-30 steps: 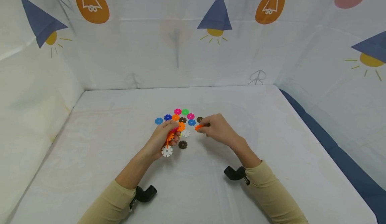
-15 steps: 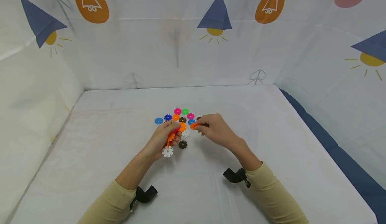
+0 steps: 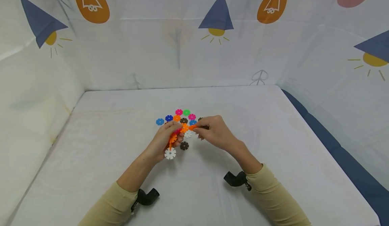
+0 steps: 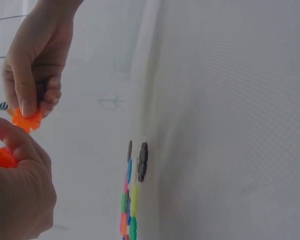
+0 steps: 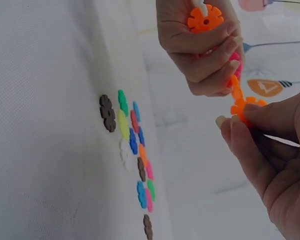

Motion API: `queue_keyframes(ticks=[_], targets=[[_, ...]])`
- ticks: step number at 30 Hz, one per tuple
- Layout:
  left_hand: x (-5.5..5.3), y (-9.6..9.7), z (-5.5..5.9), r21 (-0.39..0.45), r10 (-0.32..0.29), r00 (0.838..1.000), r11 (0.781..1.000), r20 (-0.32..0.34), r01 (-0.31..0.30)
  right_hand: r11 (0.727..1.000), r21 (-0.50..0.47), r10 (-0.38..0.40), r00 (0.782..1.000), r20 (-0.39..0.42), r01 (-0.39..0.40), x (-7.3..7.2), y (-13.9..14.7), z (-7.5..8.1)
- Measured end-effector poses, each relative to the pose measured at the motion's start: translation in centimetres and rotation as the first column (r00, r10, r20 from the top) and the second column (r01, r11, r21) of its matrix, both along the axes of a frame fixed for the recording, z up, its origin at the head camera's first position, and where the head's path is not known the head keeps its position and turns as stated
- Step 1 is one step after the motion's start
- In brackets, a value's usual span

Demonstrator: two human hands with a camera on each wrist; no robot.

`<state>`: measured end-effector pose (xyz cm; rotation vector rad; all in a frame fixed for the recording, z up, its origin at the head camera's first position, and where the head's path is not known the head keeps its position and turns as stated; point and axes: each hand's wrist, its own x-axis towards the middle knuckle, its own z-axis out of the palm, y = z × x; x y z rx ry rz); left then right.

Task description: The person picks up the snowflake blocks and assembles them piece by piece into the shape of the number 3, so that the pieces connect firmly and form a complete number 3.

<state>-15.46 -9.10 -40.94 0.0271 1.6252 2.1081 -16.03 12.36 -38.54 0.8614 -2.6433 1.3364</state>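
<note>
My left hand (image 3: 164, 139) grips a chain of joined notched plastic discs. A white disc (image 3: 170, 153) hangs at its lower end, with orange and pink ones between the fingers. An orange disc (image 3: 184, 128) sticks out at the chain's upper end. My right hand (image 3: 217, 131) pinches a separate-coloured match, another orange disc (image 5: 246, 109), between thumb and fingers. In the right wrist view this disc meets the edge of the chain's end disc (image 5: 236, 89); how deep the notches sit in each other I cannot tell. The left hand's palm side is partly hidden in the head view.
Several loose discs lie flat on the white table (image 3: 258, 124) just beyond the hands, among them a pink disc (image 3: 179, 112), a green disc (image 3: 186, 112) and a light blue disc (image 3: 159, 121). A brown disc (image 3: 184, 146) lies nearer. White printed fabric walls (image 3: 146, 57) stand around the table.
My right hand has moved left with its orange disc, from apart to touching the chain's end disc. The left hand has shifted slightly right, and the white disc with it.
</note>
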Motion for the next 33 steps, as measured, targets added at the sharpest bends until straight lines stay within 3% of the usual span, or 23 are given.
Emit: queue_keyframes(ticks=[17,33], targets=[[0.2,0.1,0.0,-0.008,0.012,1.0,1.0,-0.01,-0.013,1.0,-0.013,-0.018,0.993,-0.118,0.016,0.1,-0.9,-1.2],[0.3,0.3,-0.1,-0.027,0.026,0.999,0.999,-0.04,-0.027,1.0,0.025,-0.002,0.958,-0.287,0.01,0.2,-1.5,-1.7]])
